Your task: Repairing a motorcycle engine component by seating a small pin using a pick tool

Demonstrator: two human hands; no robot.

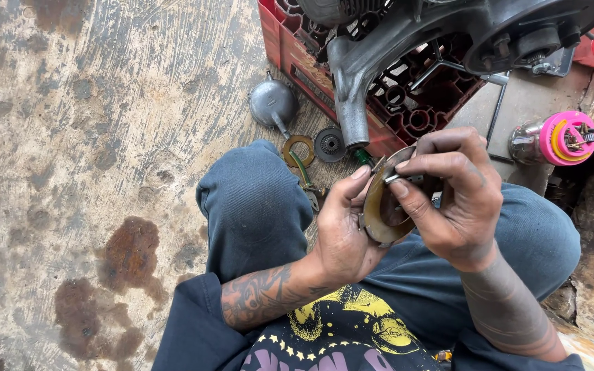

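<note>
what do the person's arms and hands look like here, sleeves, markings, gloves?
Both hands are bare: no gloves, rings or watch visible. The left hand has dense dark tattoo work running up the forearm. The right hand has faint dark bands around the forearm and grime on the fingers. Dark navy sleeves are pushed up near both elbows.

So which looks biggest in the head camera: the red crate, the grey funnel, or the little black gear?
1. red crate
2. grey funnel
3. black gear
All three sit close together on the floor, so the order seems safe.
</note>
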